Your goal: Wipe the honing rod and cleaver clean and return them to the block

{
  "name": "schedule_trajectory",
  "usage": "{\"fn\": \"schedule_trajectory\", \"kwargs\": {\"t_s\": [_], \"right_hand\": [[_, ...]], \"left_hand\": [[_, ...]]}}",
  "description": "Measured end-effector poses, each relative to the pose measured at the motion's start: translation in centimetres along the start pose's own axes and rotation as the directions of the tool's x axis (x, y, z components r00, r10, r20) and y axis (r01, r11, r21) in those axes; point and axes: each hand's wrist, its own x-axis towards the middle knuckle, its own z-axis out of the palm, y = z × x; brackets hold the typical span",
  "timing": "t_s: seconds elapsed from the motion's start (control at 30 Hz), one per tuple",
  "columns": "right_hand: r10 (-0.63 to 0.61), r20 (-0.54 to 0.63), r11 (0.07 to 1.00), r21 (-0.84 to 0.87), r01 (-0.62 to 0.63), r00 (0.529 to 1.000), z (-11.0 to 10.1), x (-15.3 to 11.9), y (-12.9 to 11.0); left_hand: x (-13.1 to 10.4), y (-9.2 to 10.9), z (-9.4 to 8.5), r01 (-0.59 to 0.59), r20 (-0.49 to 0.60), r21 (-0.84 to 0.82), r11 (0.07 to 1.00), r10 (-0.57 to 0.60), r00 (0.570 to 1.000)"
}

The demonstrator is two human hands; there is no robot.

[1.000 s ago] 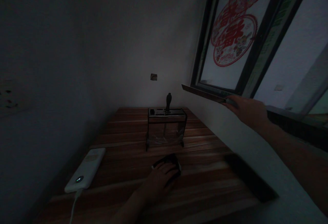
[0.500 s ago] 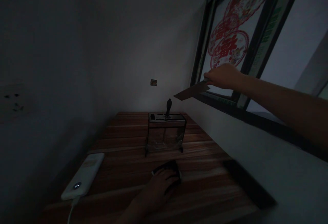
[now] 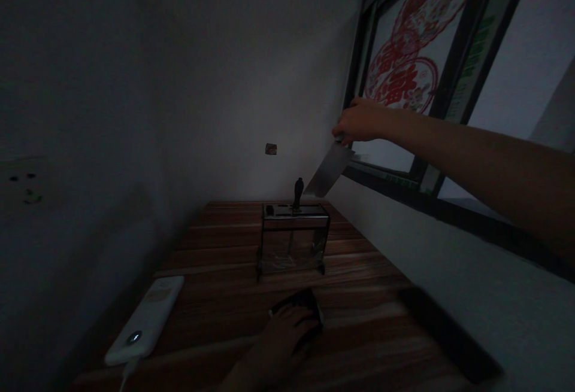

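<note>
My right hand [image 3: 359, 121] is closed around the handle of a cleaver [image 3: 330, 170], whose broad metal blade slants down and left. The blade's lower end is beside the black-handled knife [image 3: 299, 193] standing in a knife rack [image 3: 295, 213]. This rack has a metal slotted top and clear sides, and it stands upright on the table. Lower down, my left hand [image 3: 285, 332] lies with its fingers spread over a dark, flat object [image 3: 305, 299] with a pale edge; its kind is too dark to make out.
Wood-grain planking covers the table [image 3: 215, 296]. A white power bank [image 3: 148, 320] with a cable lies at the left. A long black object [image 3: 449, 332] lies along the right edge. The window frame [image 3: 404, 185] borders the right wall, and a socket [image 3: 24, 185] is on the left wall.
My right hand has moved left, and the cleaver has tilted more steeply downward, its blade now closer to the rack's top. My left hand stays on the dark object. The view has shifted slightly.
</note>
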Motion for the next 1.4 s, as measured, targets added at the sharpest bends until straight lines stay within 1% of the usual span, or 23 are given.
{"fn": "schedule_trajectory", "kwargs": {"t_s": [0.1, 0.17, 0.27, 0.43, 0.53, 0.67, 0.77, 0.83, 0.9, 1.0, 1.13, 1.23, 1.4], "right_hand": [[-0.032, 0.003, 0.995, 0.097, 0.031, 0.999, 0.6, 1.2, 0.0], [-0.055, 0.015, 0.992, 0.113, 0.053, 0.998, 0.9, 1.7, -0.5], [-0.09, 0.025, 0.993, 0.081, 0.088, 0.996, 1.1, 2.0, -1.5], [-0.125, 0.037, 0.992, 0.004, 0.125, 0.991, 1.4, 2.3, -2.9], [-0.138, 0.078, 0.989, -0.042, 0.142, 0.987, 1.2, 2.7, -3.4], [-0.135, 0.168, 0.987, -0.068, 0.148, 0.977, 0.6, 3.5, -4.5], [-0.174, 0.19, 0.98, -0.06, 0.188, 0.966, 0.6, 4.0, -5.8], [-0.2, 0.195, 0.976, -0.051, 0.214, 0.96, 1.1, 4.4, -6.9], [-0.216, 0.2, 0.974, -0.021, 0.225, 0.956, 1.9, 4.7, -8.0], [-0.236, 0.211, 0.972, 0.068, 0.227, 0.948, 3.1, 5.1, -9.8], [-0.215, 0.255, 0.966, 0.198, 0.167, 0.943, 4.3, 5.5, -11.6], [-0.202, 0.281, 0.96, 0.247, 0.133, 0.938, 4.9, 5.6, -12.3], [-0.203, 0.327, 0.935, 0.345, 0.083, 0.923, 6.2, 6.0, -12.3]], "left_hand": [[0.0, 0.2, -0.2, 0.001, 0.008, -0.018, 1.0, -0.001, 1.0], [0.0, 0.1, -0.1, -0.013, -0.004, -0.03, 0.999, 0.013, 1.0], [0.0, -0.2, 0.2, -0.034, -0.012, -0.034, 0.999, 0.034, 0.999], [-0.1, -0.2, 0.2, -0.03, -0.025, -0.026, 0.999, 0.029, 0.999], [-0.1, 0.0, 0.0, -0.025, -0.023, -0.016, 1.0, 0.025, 0.999], [0.0, 0.2, -0.2, -0.013, -0.011, -0.028, 1.0, 0.013, 1.0], [0.1, 0.1, -0.1, -0.009, 0.009, -0.026, 1.0, 0.009, 1.0], [0.1, 0.0, 0.0, 0.001, 0.021, -0.02, 1.0, 0.0, 1.0], [0.1, -0.1, 0.1, 0.01, 0.029, -0.017, 1.0, -0.009, 1.0], [0.1, -0.2, 0.1, 0.009, 0.04, -0.02, 1.0, -0.008, 0.999], [0.3, -0.2, 0.0, 0.003, 0.058, -0.022, 1.0, -0.001, 0.998], [0.4, -0.2, 0.0, 0.007, 0.054, -0.006, 1.0, -0.006, 0.999], [0.5, -0.1, -0.1, 0.022, 0.095, 0.001, 1.0, -0.022, 0.995]]}}
